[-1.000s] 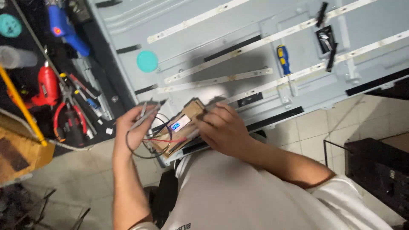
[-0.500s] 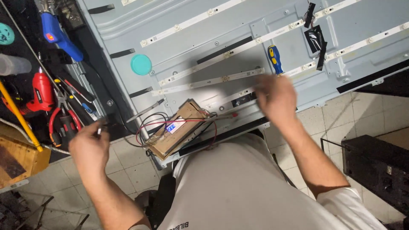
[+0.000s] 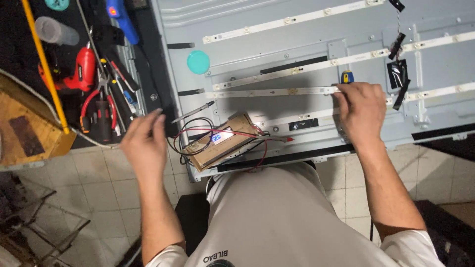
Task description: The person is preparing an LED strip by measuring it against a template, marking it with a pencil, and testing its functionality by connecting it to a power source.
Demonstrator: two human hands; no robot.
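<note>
Both bare forearms reach forward and spread wide apart, the left hand [image 3: 145,143] hovering palm down with loosely curled fingers [image 3: 157,117], the right hand [image 3: 361,110] laid flat, knuckles up, its fingers pressed downward.

On the panel [image 3: 307,44], a tester box [image 3: 217,144] sits at the near edge; strips [image 3: 269,92] lie beyond it. Drill [image 3: 79,71] and pliers [image 3: 99,96] lie left, off the panel.
</note>
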